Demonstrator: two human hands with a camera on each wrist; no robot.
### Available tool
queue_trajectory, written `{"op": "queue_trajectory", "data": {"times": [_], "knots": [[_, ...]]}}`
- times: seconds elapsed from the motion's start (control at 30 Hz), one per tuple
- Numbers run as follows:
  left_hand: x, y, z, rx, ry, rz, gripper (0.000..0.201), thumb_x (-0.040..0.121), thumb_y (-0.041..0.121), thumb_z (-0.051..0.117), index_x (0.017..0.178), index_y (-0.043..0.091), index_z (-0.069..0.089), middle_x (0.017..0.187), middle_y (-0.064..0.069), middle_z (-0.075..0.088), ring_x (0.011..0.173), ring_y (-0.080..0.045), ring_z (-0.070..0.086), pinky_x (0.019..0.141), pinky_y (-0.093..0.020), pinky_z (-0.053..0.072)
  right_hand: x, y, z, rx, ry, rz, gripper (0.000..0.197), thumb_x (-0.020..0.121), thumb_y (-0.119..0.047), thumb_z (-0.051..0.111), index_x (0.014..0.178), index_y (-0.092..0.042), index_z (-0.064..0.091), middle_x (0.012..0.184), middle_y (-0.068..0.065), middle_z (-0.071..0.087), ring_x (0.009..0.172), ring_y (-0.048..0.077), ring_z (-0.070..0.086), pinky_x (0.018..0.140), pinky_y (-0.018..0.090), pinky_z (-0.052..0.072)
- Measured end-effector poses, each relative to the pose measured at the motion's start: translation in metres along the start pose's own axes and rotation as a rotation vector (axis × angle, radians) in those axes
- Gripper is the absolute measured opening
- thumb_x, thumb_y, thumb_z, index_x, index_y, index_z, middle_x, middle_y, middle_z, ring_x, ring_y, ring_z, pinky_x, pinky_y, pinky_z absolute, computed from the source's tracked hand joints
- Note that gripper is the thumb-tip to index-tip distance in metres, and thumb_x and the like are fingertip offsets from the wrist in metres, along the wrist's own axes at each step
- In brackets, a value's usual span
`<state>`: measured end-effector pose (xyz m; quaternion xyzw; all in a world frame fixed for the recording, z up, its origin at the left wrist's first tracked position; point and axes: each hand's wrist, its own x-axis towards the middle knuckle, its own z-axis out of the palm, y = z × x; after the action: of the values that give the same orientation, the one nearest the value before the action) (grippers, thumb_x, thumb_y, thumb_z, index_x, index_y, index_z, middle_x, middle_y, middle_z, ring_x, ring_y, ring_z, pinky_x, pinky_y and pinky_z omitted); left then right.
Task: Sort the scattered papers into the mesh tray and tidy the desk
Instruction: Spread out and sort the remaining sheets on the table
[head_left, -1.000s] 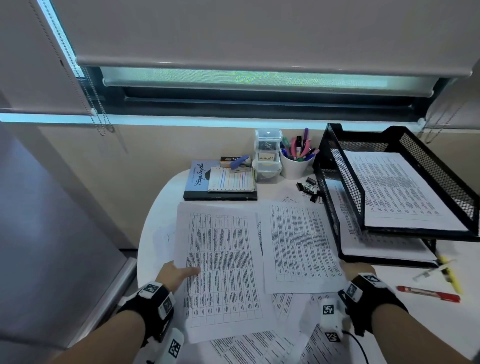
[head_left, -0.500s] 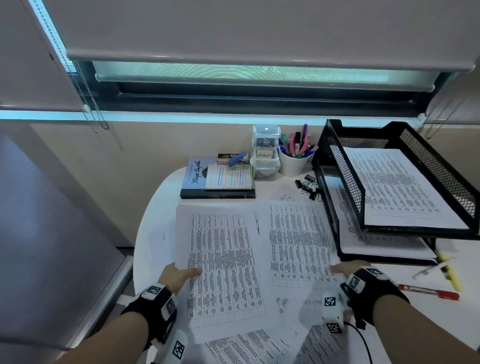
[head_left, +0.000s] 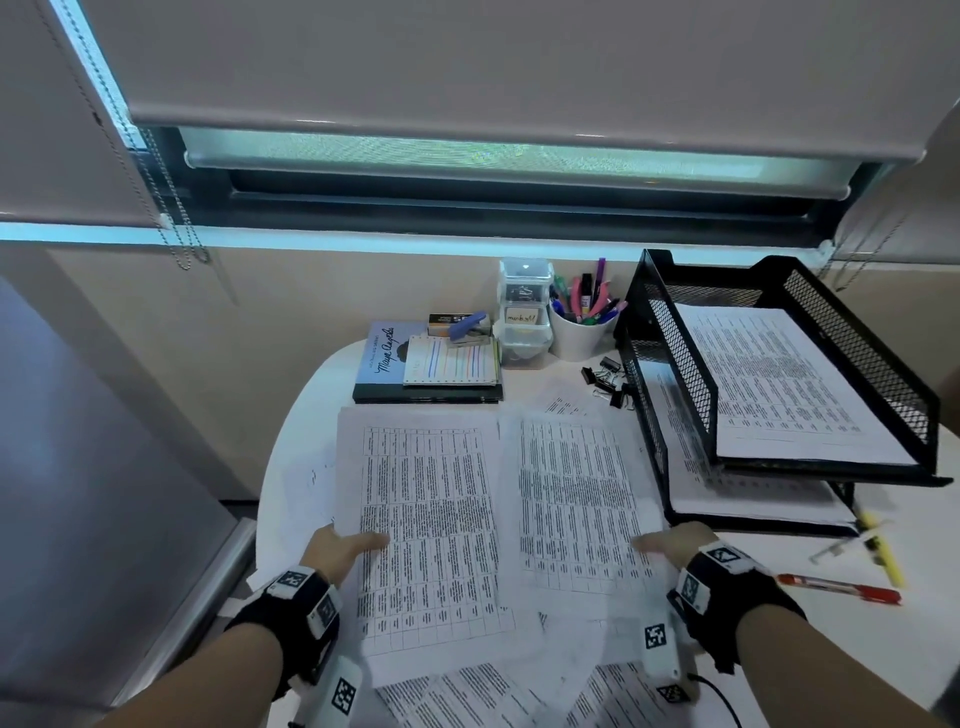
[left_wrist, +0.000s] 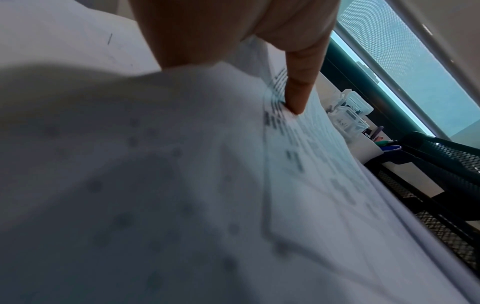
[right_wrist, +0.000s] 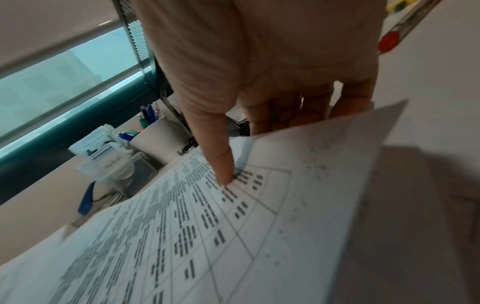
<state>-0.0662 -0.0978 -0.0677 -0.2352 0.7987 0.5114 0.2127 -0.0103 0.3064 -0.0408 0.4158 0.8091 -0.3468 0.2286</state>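
Papers lie scattered on the white desk (head_left: 306, 415) directly left of the black mesh tray (head_left: 878, 374), which already holds printed sheets on both tiers. Two sheets are lifted side by side, long axes running away from the person. The left hand (head_left: 337, 553) pinches the left sheet (head_left: 431, 525) at its outer edge — thumb on top, fingers hidden beneath. The right hand (head_left: 675, 545) pinches the right sheet (head_left: 576, 499) the same way; the right wrist view shows the thumb (right_wrist: 221, 156) pressing the print with fingers curled under the paper. The right sheet lies just beside the tray — the right hand is nearer, so it likely feeds first. More sheets remain underneath, on the near side of the tray. Binder clips (head_left: 608, 382) and a red pen (head_left: 841, 588) lie loose by the tray.
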Motion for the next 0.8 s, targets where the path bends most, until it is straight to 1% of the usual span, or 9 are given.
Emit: {"op": "queue_trajectory", "data": {"times": [0.07, 0.1, 0.17, 0.23, 0.33, 0.43, 0.53, 0.67, 0.8], "knots": [[-0.019, 0.012, -0.003, 0.018, 0.016, -0.002, 0.104, 0.058, 0.036, 0.085, 0.139, -0.005, 0.034, 0.140, -0.024, 0.043, 0.126, -0.039, 0.044, 0.108, -0.048, 0.035, -0.007, 0.000, 0.003, -0.043, 0.069, -0.081, 0.048, 0.079, -0.029, 0.070, 0.115, 0.002, 0.059, 0.113, 0.016, 0.062, 0.091, 0.024, 0.059, 0.079, 0.027, 0.045], [-0.019, 0.011, -0.003, 0.025, 0.034, -0.019, 0.095, 0.066, 0.027, 0.082, 0.139, -0.007, 0.031, 0.141, -0.025, 0.041, 0.128, -0.039, 0.043, 0.107, -0.046, 0.034, -0.010, -0.001, 0.004, -0.057, 0.108, -0.135, 0.024, 0.081, -0.025, 0.067, 0.092, -0.004, 0.063, 0.092, 0.012, 0.062, 0.076, 0.020, 0.054, 0.067, 0.026, 0.040], [-0.014, 0.005, -0.002, 0.025, 0.044, -0.023, 0.091, 0.071, 0.021, 0.079, 0.141, -0.009, 0.027, 0.144, -0.026, 0.037, 0.130, -0.039, 0.040, 0.108, -0.045, 0.033, -0.007, 0.001, 0.006, -0.032, 0.224, -0.230, 0.032, 0.082, -0.015, 0.062, 0.060, -0.015, 0.039, 0.062, 0.004, 0.039, 0.054, 0.015, 0.034, 0.053, 0.026, 0.022], [-0.014, 0.004, 0.001, 0.021, 0.050, -0.001, 0.091, 0.074, 0.020, 0.077, 0.142, -0.009, 0.023, 0.146, -0.026, 0.033, 0.132, -0.038, 0.037, 0.109, -0.043, 0.031, -0.013, 0.000, 0.005, -0.014, 0.321, -0.292, 0.030, 0.082, -0.009, 0.059, 0.062, -0.012, 0.037, 0.063, 0.006, 0.039, 0.055, 0.017, 0.035, 0.053, 0.025, 0.021], [-0.014, 0.003, 0.004, 0.008, 0.053, 0.031, 0.080, 0.074, 0.017, 0.077, 0.136, -0.011, 0.034, 0.139, -0.026, 0.044, 0.125, -0.037, 0.046, 0.104, -0.040, 0.036, -0.028, -0.009, -0.006, 0.004, 0.386, -0.340, 0.009, 0.085, -0.008, 0.057, 0.089, -0.005, 0.065, 0.085, 0.015, 0.059, 0.079, 0.027, 0.056, 0.066, 0.027, 0.040], [-0.016, 0.002, 0.005, -0.003, 0.050, 0.048, 0.066, 0.073, 0.014, 0.078, 0.127, -0.011, 0.047, 0.123, -0.024, 0.057, 0.110, -0.035, 0.056, 0.092, -0.037, 0.043, -0.034, -0.013, -0.017, 0.039, 0.428, -0.354, 0.026, 0.085, -0.008, 0.060, 0.109, 0.001, 0.064, 0.104, 0.018, 0.066, 0.095, 0.032, 0.060, 0.081, 0.031, 0.046], [-0.018, 0.000, 0.002, 0.031, 0.019, 0.083, 0.048, 0.077, 0.013, 0.075, 0.114, -0.011, 0.058, 0.103, -0.019, 0.063, 0.085, -0.025, 0.057, 0.077, -0.029, 0.042, -0.034, -0.014, -0.022, 0.042, 0.375, -0.351, 0.023, 0.081, -0.005, 0.062, 0.104, 0.002, 0.063, 0.100, 0.017, 0.067, 0.091, 0.031, 0.062, 0.077, 0.031, 0.048], [-0.018, -0.002, 0.001, 0.044, 0.008, 0.102, 0.048, 0.078, 0.015, 0.074, 0.116, -0.008, 0.056, 0.114, -0.022, 0.062, 0.090, -0.023, 0.053, 0.080, -0.029, 0.040, -0.036, -0.010, -0.021, -0.035, 0.219, -0.333, 0.017, 0.078, -0.006, 0.065, 0.092, 0.005, 0.065, 0.085, 0.017, 0.063, 0.071, 0.023, 0.055, 0.061, 0.025, 0.039], [-0.021, -0.003, 0.000, 0.041, 0.015, 0.109, 0.051, 0.078, 0.014, 0.074, 0.120, -0.008, 0.054, 0.119, -0.023, 0.060, 0.098, -0.028, 0.056, 0.084, -0.030, 0.041, -0.048, -0.013, -0.027, -0.027, 0.324, -0.389, 0.017, 0.084, -0.003, 0.054, 0.094, -0.011, 0.065, 0.082, 0.010, 0.064, 0.070, 0.024, 0.057, 0.052, 0.020, 0.038]]}}
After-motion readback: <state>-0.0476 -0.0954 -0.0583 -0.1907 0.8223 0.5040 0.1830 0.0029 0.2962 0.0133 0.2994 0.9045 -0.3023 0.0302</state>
